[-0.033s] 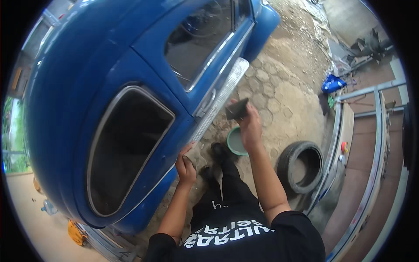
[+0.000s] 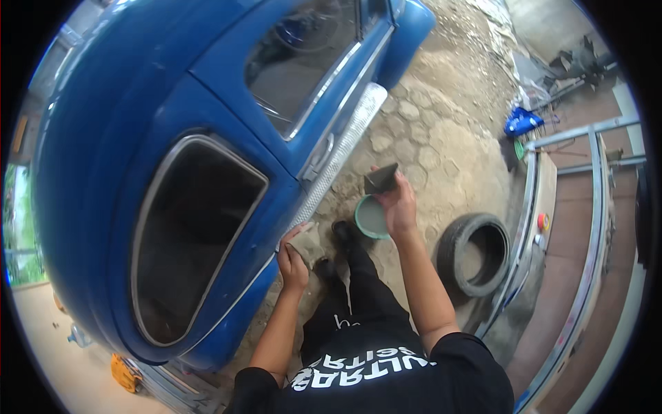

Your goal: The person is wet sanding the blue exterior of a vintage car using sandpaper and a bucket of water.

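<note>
Pressing left hand [image 2: 293, 265] against blue car [image 2: 138, 103], cobbled ground [image 2: 441, 138] below.

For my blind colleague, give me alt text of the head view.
A person beside a blue car presses a pad with the left hand against its lower edge, while the right hand holds a dark piece above a green bowl.

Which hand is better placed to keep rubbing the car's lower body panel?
Left, probably. The left hand already presses a grey pad against the blue car by the running board. The right hand holds a dark piece above the green bowl, off the panel.
</note>
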{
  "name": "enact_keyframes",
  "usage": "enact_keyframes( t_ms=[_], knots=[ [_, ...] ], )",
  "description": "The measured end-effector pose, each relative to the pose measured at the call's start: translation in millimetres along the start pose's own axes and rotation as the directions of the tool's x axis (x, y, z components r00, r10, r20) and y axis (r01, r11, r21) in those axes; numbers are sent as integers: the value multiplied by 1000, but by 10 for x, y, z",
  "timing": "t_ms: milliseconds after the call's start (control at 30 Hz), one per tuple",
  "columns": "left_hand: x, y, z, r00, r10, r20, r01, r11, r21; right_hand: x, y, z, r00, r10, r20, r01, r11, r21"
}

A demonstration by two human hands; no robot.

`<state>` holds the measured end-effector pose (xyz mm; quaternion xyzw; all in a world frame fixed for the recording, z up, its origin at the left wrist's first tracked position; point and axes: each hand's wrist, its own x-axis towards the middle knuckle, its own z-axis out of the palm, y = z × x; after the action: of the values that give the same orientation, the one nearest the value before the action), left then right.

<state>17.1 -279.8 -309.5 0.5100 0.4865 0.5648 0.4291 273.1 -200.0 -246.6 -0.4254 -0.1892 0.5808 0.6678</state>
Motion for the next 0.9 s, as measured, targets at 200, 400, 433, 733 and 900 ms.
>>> enact_keyframes(
  t_ms=[200, 400, 433, 733, 900],
  knots=[
    [-348, -689, 408, 747, -642, 174, 629, 597, -498, -759, 378, -1667, 905, 213, -369, -203, 977, 66],
    [-518, -1683, 628, 803, -582, 131, 554, 809, 198, -741, 1225, -2580, 800, 161, -578, -303, 940, -158],
    [-541, -1825, 665, 851, -522, 62, 476, 814, 333, -656, 1410, -2693, 784, 184, -593, -358, 914, -189],
    [-925, -3713, 707, 797, -588, 136, 419, 701, 577, 453, 3511, -4414, 892, 157, -424, -445, 139, -885],
    [-1140, -4471, 373, 659, -746, 101, 504, 537, 676, 1217, 4068, -4828, 845, 360, -396, -320, -255, -913]
  ],
)
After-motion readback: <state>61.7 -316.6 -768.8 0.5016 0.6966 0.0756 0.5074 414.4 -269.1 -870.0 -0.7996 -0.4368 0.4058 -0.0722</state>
